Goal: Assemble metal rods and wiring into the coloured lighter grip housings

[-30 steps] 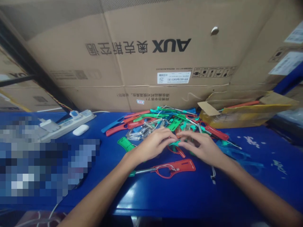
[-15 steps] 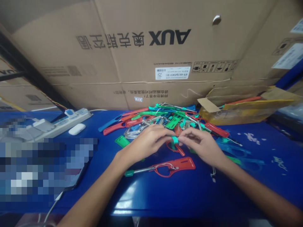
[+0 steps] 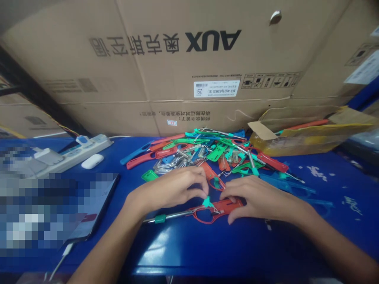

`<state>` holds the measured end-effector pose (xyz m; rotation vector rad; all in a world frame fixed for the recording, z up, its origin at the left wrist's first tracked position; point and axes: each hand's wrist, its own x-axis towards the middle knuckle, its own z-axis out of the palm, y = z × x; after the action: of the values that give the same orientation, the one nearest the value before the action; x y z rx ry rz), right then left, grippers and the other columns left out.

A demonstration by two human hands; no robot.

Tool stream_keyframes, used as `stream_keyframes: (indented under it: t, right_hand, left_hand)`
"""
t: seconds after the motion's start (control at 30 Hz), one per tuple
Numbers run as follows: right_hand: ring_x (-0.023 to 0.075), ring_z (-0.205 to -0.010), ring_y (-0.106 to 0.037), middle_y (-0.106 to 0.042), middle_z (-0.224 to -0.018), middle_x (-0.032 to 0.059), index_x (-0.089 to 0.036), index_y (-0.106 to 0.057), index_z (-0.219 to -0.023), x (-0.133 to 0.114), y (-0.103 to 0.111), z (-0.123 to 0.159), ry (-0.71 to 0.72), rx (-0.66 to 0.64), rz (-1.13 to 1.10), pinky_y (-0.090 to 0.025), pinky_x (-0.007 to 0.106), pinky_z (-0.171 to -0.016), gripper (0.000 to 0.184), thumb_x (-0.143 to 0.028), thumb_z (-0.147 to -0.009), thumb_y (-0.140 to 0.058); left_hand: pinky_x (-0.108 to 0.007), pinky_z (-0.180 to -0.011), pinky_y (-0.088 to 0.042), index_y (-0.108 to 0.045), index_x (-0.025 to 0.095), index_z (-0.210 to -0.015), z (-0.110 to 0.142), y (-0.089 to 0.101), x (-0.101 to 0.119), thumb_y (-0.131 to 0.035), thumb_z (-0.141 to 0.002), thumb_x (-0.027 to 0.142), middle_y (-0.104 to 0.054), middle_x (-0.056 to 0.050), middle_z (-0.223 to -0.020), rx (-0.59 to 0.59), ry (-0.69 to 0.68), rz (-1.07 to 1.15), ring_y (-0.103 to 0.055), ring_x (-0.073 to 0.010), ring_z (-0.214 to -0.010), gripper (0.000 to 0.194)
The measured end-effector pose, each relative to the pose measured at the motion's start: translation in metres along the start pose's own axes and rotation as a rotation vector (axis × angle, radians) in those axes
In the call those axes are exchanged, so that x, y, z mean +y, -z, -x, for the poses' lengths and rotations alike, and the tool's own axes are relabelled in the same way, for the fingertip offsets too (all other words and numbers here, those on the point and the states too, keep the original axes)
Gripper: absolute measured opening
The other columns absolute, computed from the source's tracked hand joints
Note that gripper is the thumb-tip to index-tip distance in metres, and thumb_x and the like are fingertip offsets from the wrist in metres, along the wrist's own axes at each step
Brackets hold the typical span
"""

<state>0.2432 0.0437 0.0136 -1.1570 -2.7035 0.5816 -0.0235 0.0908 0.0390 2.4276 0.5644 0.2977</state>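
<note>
The green piece [image 3: 208, 202] is over the red handle [image 3: 226, 206], pinched between thumb and fingertip of the left hand [image 3: 174, 190]. The right hand [image 3: 257, 197] curls at the handle's right end, thumb and fingers parted; whether it grips is unclear. From the red handle's left runs a metal rod [image 3: 179, 215]; behind it lies the pile [image 3: 217, 152], and behind right, the open box [image 3: 304, 144].

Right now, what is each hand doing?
Left hand: thumb and finger pinched on a small green piece.
Right hand: partly open, fingers at the red handle; grip unclear.
</note>
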Motion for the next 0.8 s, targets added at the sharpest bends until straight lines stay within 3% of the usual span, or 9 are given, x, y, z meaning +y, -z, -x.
stream_keyframes:
  t: [0.1,0.33,0.57,0.8]
  right_hand:
    - [0.0153,-0.068,-0.059,-0.066,-0.076,-0.0026,-0.023,-0.073,-0.090,-0.0011,-0.0004,-0.0008,-0.020,-0.008,0.029,-0.033,0.026,-0.059,0.031,-0.053,-0.085,-0.076]
    - [0.0151,-0.063,-0.055,-0.064,-0.074,-0.0021,-0.022,-0.063,-0.081,-0.0003,-0.0017,-0.0014,-0.054,0.023,0.084,-0.030,0.027,-0.057,0.035,-0.055,-0.089,-0.072]
    - [0.0198,-0.076,-0.066,-0.072,-0.085,0.0011,-0.022,-0.070,-0.093,0.0013,-0.0023,-0.0010,-0.036,0.025,0.076,-0.037,0.029,-0.063,0.034,-0.056,-0.091,-0.069]
    - [0.0193,-0.075,-0.067,-0.073,-0.087,0.0009,-0.021,-0.070,-0.094,0.0006,-0.0013,-0.0005,-0.044,0.014,0.072,-0.039,0.028,-0.063,0.034,-0.055,-0.090,-0.069]
  left_hand:
    - [-0.029,-0.079,-0.051,-0.072,0.022,-0.093,-0.0001,-0.0003,0.0042,-0.058,-0.099,0.017,-0.070,-0.001,-0.095,-0.029,0.005,0.033,-0.067,-0.0152,-0.086,0.016]
    - [-0.027,-0.071,-0.049,-0.071,0.023,-0.091,-0.0009,-0.0065,0.0015,-0.059,-0.097,0.017,-0.072,0.001,-0.093,-0.012,0.089,-0.023,-0.065,-0.0138,-0.079,0.014]
    - [-0.032,-0.078,-0.047,-0.075,0.023,-0.087,-0.0006,-0.0083,-0.0001,-0.067,-0.093,0.022,-0.075,-0.001,-0.086,-0.028,0.120,-0.163,-0.066,-0.0177,-0.083,0.010]
    - [-0.035,-0.077,-0.044,-0.075,0.024,-0.086,0.0009,-0.0091,0.0027,-0.068,-0.092,0.026,-0.073,-0.002,-0.081,-0.040,0.173,-0.195,-0.064,-0.0198,-0.083,0.010]
